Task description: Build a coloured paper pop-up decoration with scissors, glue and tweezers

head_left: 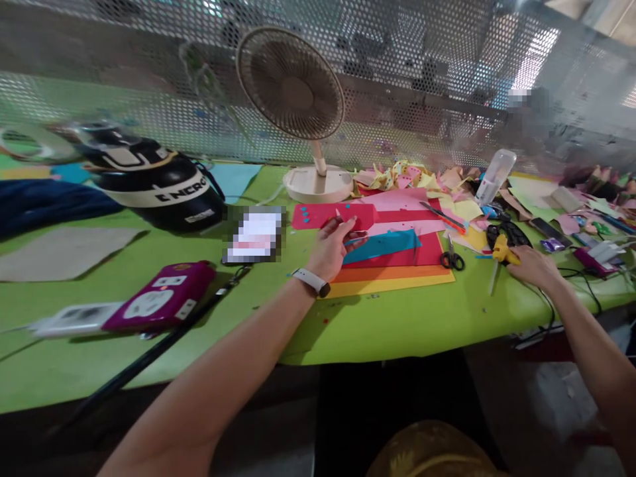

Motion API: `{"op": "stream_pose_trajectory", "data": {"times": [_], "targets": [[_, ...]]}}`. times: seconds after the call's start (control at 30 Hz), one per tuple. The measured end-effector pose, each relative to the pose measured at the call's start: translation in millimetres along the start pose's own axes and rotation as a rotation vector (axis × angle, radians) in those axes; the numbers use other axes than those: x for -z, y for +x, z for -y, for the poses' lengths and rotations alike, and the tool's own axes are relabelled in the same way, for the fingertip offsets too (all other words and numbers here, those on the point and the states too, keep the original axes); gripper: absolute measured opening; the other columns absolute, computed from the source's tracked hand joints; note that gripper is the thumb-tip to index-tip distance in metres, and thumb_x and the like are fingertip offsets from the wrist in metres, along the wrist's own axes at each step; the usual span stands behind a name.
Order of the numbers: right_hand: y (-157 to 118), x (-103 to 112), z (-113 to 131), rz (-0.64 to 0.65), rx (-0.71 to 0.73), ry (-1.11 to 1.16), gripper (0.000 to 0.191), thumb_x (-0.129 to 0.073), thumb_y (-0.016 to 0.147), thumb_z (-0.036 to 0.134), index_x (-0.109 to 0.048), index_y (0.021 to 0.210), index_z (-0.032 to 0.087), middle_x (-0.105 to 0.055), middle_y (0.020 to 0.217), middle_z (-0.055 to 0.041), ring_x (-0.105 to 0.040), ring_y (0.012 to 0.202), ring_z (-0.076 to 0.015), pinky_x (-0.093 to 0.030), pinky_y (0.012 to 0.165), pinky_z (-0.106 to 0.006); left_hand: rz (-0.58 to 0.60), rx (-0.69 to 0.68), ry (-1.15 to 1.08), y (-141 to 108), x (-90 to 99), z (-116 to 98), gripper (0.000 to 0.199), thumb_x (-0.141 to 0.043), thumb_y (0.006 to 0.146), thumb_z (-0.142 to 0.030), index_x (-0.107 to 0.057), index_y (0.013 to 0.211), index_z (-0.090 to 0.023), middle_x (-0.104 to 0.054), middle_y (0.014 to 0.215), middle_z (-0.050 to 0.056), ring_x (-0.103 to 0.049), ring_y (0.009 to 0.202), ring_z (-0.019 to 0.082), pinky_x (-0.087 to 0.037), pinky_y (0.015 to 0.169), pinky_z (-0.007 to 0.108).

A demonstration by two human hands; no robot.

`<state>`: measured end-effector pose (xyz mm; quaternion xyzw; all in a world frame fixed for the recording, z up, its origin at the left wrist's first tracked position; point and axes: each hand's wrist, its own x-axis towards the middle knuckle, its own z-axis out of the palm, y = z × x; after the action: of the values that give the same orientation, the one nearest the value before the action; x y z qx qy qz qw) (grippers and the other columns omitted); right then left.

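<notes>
My left hand [334,250], a band on its wrist, pinches a blue paper piece [385,248] above red paper sheets [430,250]. An orange sheet [397,277] and a yellow one lie under these. Far to the right, my right hand [534,267] is closed on a yellow glue gun [501,250], a pale stick jutting down from it. Black-handled scissors [452,260] lie between the hands. A red sheet [322,216] with small blue bits on it lies beyond my left hand. Another tool with an orange handle [453,222] rests on the pink paper [402,201].
A white fan [318,184] stands at the back. To the left are a large black jug [159,182], a phone [256,234] and a purple power block [161,296]. Paper scraps, a clear bottle [495,175] and cables crowd the right. A perforated metal screen [397,79] rises behind.
</notes>
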<state>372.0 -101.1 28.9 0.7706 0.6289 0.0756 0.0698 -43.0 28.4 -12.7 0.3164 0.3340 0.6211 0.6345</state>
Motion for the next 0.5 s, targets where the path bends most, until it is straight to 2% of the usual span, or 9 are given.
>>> {"op": "stream_pose_trajectory", "data": {"times": [0.13, 0.27, 0.33, 0.5], "targets": [[9.9, -3.0, 4.4, 0.027, -0.05, 0.003, 0.032, -0.054, 0.079, 0.033, -0.066, 0.103, 0.015, -0.064, 0.113, -0.0158, -0.064, 0.099, -0.0298, -0.045, 0.074, -0.034, -0.003, -0.015, 0.03, 1.9, 3.0, 2.8, 0.039, -0.085, 0.055, -0.027, -0.057, 0.079, -0.018, -0.071, 0.073, -0.002, -0.07, 0.062, 0.017, -0.058, 0.064, 0.029], [20.3, -1.0, 8.9, 0.057, -0.067, 0.007, 0.036, -0.06, 0.074, 0.036, -0.065, 0.102, 0.014, -0.063, 0.111, -0.0162, -0.063, 0.096, -0.0294, -0.043, 0.075, -0.035, -0.001, -0.017, 0.057, 0.9, 2.6, 1.8, 0.04, -0.086, 0.054, -0.029, -0.057, 0.08, -0.018, -0.072, 0.075, -0.001, -0.07, 0.062, 0.016, -0.057, 0.063, 0.028], [20.4, -2.8, 11.2, 0.009, -0.066, -0.034, 0.037, -0.06, 0.073, 0.033, -0.063, 0.104, 0.012, -0.062, 0.11, -0.0168, -0.062, 0.099, -0.03, -0.043, 0.078, -0.036, 0.0, -0.012, 0.062, -0.3, 1.5, 1.0, 0.042, -0.086, 0.053, -0.029, -0.056, 0.08, -0.019, -0.072, 0.075, -0.001, -0.07, 0.062, 0.016, -0.058, 0.063, 0.027], [10.1, -14.2, 14.8, -0.205, -0.091, -0.108, 0.033, -0.058, 0.077, 0.031, -0.06, 0.102, 0.011, -0.061, 0.107, -0.0171, -0.058, 0.102, -0.0312, -0.042, 0.084, -0.04, 0.02, -0.025, 0.081, -3.6, -1.1, -0.2, 0.041, -0.086, 0.054, -0.032, -0.056, 0.079, -0.018, -0.069, 0.074, -0.002, -0.068, 0.061, 0.014, -0.058, 0.062, 0.026]]}}
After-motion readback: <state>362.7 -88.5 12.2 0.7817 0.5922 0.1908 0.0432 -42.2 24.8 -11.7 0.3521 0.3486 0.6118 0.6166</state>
